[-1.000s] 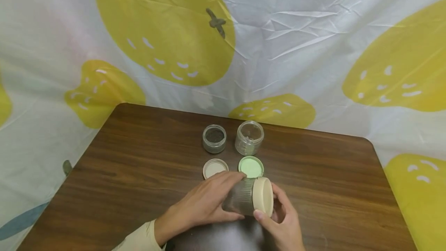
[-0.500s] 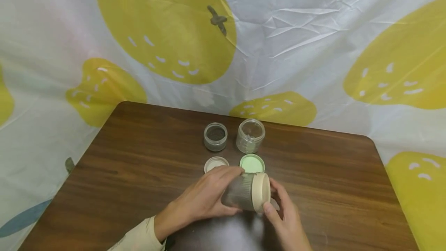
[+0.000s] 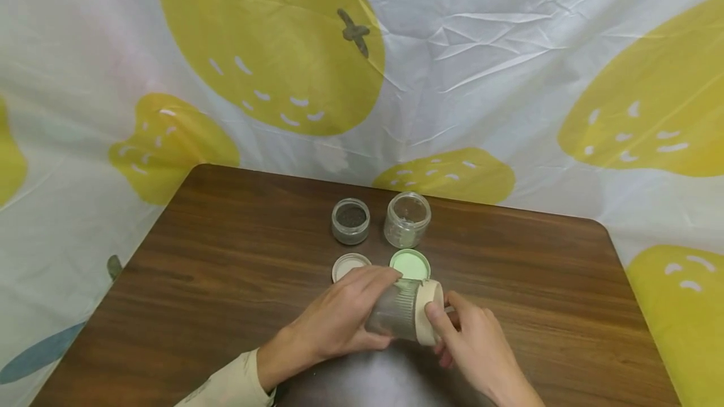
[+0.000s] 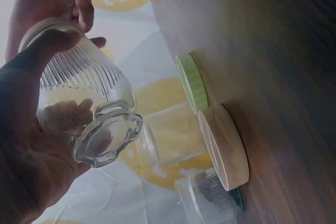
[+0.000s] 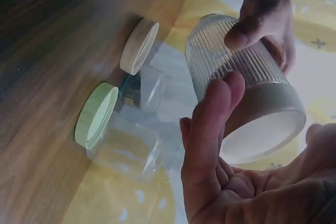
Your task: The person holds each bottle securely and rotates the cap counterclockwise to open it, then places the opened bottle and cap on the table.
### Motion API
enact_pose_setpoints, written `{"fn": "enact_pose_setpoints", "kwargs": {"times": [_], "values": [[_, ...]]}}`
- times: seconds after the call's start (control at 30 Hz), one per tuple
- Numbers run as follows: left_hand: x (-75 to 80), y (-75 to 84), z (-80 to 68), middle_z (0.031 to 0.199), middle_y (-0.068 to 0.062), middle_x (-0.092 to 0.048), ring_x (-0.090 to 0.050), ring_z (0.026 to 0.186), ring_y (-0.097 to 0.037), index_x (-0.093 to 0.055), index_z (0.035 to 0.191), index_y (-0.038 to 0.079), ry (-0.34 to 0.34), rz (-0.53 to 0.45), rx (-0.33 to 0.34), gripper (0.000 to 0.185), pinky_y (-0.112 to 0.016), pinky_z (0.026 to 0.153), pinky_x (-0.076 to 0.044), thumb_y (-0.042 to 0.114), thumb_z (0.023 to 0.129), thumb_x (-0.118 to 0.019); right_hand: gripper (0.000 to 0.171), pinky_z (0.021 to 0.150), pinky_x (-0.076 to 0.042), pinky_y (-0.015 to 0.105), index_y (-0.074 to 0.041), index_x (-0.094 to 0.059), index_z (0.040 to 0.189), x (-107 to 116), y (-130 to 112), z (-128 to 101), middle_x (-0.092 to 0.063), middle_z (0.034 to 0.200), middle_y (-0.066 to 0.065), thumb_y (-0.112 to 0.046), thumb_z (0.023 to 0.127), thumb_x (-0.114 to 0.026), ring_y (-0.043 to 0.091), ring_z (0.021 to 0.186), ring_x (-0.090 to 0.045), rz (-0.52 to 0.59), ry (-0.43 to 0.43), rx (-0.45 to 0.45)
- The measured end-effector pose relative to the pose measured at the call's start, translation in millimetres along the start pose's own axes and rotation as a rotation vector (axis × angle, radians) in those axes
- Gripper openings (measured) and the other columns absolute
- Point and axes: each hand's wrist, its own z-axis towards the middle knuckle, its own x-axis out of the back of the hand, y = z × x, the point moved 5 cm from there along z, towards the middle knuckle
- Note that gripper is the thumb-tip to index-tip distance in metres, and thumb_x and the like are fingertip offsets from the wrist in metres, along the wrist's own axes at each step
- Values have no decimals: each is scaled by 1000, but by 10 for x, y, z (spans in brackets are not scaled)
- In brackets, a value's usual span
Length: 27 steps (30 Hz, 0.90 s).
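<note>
Two hands: left hand wraps jar; right hand pinches lid.
Handling: probably glass, ribbed, breakable; hold by body.

We hold a ribbed clear glass jar tipped on its side above the bench, its thick scalloped base toward our left hand. A cream screw lid caps its mouth, and our right hand curls around that lid's rim.
</note>
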Motion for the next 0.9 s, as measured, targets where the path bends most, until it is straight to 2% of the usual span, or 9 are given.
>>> {"fn": "enact_pose_setpoints", "kwargs": {"times": [0.1, 0.17, 0.27, 0.47, 0.57, 0.7, 0.77, 0.9], "values": [[-6, 9, 4, 136, -3, -67, -63, 131, -18, -56, 141, 8, 5, 8, -13, 88, -33, 119, -47, 35, 67, -95, 35, 49, -50, 26, -16, -66, 105, -7, -15, 2, -65, 62, -6, -51, 102, -64, 13, 44, -61, -49, 6, -25], [-9, 15, 9, 134, -3, -68, -65, 128, -18, -57, 139, 7, 18, 15, -30, 87, -33, 116, -49, 36, 66, -94, 35, 49, -49, 26, -18, -67, 105, -3, -23, -4, -65, 64, -7, -52, 100, -66, 13, 43, -60, -70, 18, -24], [-13, 24, 17, 129, -1, -69, -67, 123, -16, -58, 135, 7, 44, 33, -62, 85, -31, 112, -51, 38, 65, -93, 33, 47, -48, 27, -19, -67, 103, -1, -31, -5, -65, 64, -8, -52, 99, -68, 15, 42, -60, -59, 20, -9], [-17, 29, 36, 124, 0, -70, -68, 119, -14, -59, 132, 8, 60, 55, -91, 84, -28, 108, -54, 39, 62, -92, 30, 45, -48, 28, -19, -66, 99, -9, -8, 1, -63, 61, -10, -48, 97, -72, 10, 40, -56, -18, 21, 34], [-19, 18, 38, 124, 0, -70, -69, 116, -13, -59, 133, 8, 44, 39, -83, 84, -27, 106, -55, 40, 62, -91, 26, 48, -47, 25, -19, -66, 97, 3, -23, -4, -62, 63, -13, -44, 94, -75, 4, 47, -55, -37, 66, 111], [-17, -10, 18, 124, 0, -71, -68, 111, -10, -60, 136, 8, 4, -16, -34, 87, -25, 100, -57, 41, 63, -92, 25, 53, -45, 21, -24, -64, 96, 21, -58, -16, -60, 67, -18, -39, 87, -82, -1, 58, -54, -88, 133, 247], [-13, -21, 0, 126, 0, -71, -68, 112, -10, -60, 138, 9, -7, -33, -10, 88, -25, 100, -57, 42, 64, -93, 28, 53, -46, 21, -26, -63, 99, 22, -65, -19, -60, 69, -18, -37, 84, -84, -2, 59, -55, -97, 137, 298], [2, -24, -10, 127, 0, -71, -68, 117, -12, -60, 138, 9, -6, -35, -3, 87, -27, 105, -56, 41, 64, -93, 32, 55, -48, 20, -25, -63, 105, 16, -57, -16, -61, 74, -19, -36, 83, -84, -3, 62, -56, -113, 125, 365]]}}
